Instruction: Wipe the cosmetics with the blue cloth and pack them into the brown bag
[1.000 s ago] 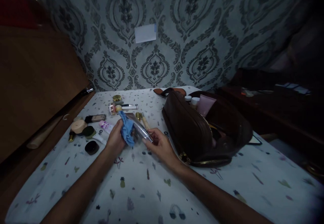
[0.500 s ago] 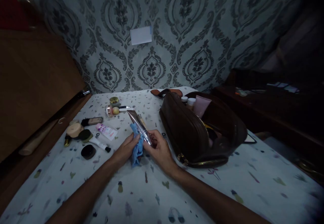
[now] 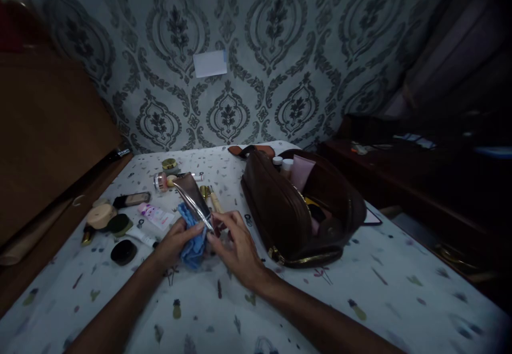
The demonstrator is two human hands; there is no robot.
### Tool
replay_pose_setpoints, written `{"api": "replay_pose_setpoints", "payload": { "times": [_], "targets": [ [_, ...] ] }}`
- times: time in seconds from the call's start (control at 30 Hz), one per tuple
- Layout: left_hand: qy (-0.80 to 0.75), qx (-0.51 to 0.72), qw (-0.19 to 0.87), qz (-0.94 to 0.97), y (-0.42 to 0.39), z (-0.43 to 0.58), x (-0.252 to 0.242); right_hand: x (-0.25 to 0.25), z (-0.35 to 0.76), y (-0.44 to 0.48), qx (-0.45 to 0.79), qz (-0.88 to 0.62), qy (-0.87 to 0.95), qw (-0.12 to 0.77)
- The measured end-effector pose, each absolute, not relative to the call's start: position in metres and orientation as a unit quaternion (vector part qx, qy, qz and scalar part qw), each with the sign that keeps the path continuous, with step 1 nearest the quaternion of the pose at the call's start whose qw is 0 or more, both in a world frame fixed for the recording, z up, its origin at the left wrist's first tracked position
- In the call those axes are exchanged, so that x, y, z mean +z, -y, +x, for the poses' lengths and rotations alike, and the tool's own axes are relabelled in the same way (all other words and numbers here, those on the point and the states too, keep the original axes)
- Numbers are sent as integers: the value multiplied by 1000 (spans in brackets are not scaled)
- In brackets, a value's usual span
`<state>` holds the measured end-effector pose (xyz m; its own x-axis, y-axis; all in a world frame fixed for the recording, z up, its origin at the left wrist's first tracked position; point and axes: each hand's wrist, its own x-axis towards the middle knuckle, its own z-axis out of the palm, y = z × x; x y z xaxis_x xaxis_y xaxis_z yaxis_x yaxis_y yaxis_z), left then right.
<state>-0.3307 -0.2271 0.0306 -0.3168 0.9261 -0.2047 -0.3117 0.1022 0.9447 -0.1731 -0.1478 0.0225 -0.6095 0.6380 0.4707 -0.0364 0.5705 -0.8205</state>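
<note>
So the silver tube (image 3: 190,191) is the thing being worked on, held up over the middle of the desk (image 3: 224,332), flat end tilted up toward the far edge. Left hand (image 3: 172,244) has a bunched blue cloth (image 3: 194,250) pinched under its thumb, pressed against the tube low down. Right hand (image 3: 240,247) is curled in, fingertips pinching the tube at its narrow end. Hands are close together, can't really tell if they're touching

As for how far along: I'd say the tube is mid-job, cloth right up against it and it's not set down anywhere. Toward the left edge there's a loose bunch lying out: a black pot (image 3: 123,252), a beige pot (image 3: 101,216), a small bottle (image 3: 134,199), a pink-and-white tube (image 3: 156,216), and a gold-topped jar (image 3: 169,164) nearer the far left corner. Over toward the right edge the brown bag (image 3: 276,210) sits open with a pink tube (image 3: 301,171) and a white-capped bottle (image 3: 286,166) poking up inside. Which of those have had the cloth on them, no idea, they don't look any different to me and it's pretty dark in there
</note>
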Motion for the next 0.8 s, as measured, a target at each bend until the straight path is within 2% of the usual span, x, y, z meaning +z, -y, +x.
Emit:
{"api": "replay_pose_setpoints", "payload": {
  "times": [0.1,0.27,0.37,0.6,0.8],
  "targets": [
    [-567,537,528,333,233,-340,30,29,-173,142,461,-202,765,401],
    [-594,472,518,395,236,-336,36,34,-177,131,617,-213,662,369],
    [-585,477,536,377,234,-334,39,35,-179,127,674,-216,603,369],
    [-550,543,537,338,231,-346,45,37,-180,124,680,-235,517,464],
    [-609,543,480,323,231,-339,47,35,-181,127,687,-217,517,462]
  ]
}}
